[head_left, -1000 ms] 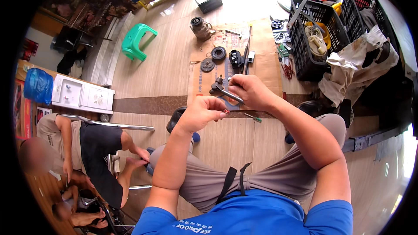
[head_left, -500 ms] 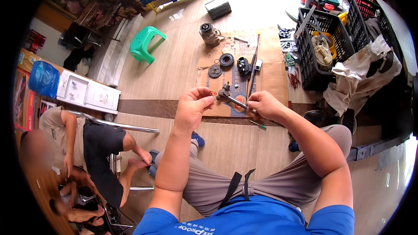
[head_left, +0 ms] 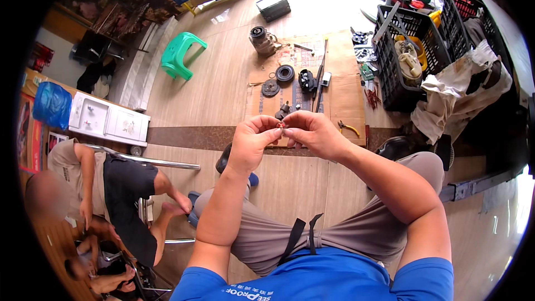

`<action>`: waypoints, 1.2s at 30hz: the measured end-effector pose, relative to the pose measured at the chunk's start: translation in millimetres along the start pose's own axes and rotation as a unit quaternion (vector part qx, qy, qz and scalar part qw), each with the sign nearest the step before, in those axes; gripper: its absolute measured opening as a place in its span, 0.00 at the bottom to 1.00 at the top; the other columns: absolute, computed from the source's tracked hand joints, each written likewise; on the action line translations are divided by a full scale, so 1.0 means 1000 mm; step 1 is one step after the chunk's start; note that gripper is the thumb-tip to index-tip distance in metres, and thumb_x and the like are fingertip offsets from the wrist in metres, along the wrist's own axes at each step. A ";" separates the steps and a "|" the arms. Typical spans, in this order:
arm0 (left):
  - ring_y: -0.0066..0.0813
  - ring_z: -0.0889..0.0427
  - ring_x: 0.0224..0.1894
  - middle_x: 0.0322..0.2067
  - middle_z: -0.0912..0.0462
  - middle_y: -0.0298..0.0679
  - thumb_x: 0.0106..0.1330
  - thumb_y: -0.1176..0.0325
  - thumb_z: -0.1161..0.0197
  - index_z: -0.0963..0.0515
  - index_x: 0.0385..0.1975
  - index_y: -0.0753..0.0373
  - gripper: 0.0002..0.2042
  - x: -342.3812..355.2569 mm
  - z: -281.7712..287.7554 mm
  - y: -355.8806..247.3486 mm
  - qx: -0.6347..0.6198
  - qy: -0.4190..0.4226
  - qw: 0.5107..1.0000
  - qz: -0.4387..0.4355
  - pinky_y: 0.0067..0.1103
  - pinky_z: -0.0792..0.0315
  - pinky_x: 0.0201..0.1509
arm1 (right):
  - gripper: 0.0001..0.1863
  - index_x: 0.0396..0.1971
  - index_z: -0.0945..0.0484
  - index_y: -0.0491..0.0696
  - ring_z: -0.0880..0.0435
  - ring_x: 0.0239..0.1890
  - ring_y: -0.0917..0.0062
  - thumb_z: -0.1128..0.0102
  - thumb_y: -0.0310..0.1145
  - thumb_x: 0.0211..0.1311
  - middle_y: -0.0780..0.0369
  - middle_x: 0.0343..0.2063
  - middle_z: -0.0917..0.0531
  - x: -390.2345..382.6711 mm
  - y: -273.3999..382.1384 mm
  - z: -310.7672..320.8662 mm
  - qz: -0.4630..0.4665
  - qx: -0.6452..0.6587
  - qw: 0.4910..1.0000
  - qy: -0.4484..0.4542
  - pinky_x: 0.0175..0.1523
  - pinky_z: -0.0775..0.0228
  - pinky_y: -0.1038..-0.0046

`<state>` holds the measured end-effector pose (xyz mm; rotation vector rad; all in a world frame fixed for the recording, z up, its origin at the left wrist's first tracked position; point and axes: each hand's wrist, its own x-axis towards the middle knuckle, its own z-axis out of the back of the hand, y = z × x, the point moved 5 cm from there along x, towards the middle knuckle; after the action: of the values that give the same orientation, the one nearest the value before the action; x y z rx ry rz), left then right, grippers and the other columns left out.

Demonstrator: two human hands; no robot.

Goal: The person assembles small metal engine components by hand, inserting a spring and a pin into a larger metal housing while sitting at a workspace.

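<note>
My left hand (head_left: pixel 251 140) and my right hand (head_left: pixel 313 132) meet over the near edge of a flattened cardboard sheet (head_left: pixel 345 89). Pinched between both sets of fingertips is a small red part (head_left: pixel 281 125), too small to name exactly. Just beyond the fingers lies a dark metal piece (head_left: pixel 283 110), partly hidden by my hands. Farther out on the cardboard are a black ring-shaped part (head_left: pixel 285 73), a grey disc (head_left: pixel 270 88), a black block-like part (head_left: pixel 307 80) and a grey metal housing (head_left: pixel 264 42). Yellow-handled pliers (head_left: pixel 350 129) rest right of my right hand.
Black plastic crates (head_left: pixel 390 100) with tools and cloths stand at the right. A green stool (head_left: pixel 181 56) is at the far left. Near a white cabinet (head_left: pixel 106 120), a person (head_left: pixel 131 184) sits with legs reaching toward my left side.
My right hand has let go of the metal rod-like piece and moved left to join my left hand at the small red part. The yellow-handled pliers now show.
</note>
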<state>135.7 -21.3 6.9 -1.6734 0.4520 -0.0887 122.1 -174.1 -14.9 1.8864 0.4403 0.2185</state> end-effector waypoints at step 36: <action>0.18 0.22 0.31 0.31 0.18 0.35 0.60 0.79 0.37 0.22 0.37 0.68 0.06 -0.003 -0.014 0.009 -0.054 0.101 0.989 0.092 0.15 0.27 0.37 | 0.08 0.32 0.21 0.40 0.23 0.26 0.77 0.39 0.31 0.59 0.56 0.23 0.20 0.002 0.004 0.029 0.068 -0.207 0.975 -0.048 0.34 0.30 0.72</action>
<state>126.1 -33.9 1.6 -1.7283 0.7742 -0.0992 135.0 -199.8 -21.1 1.5096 0.1809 0.2846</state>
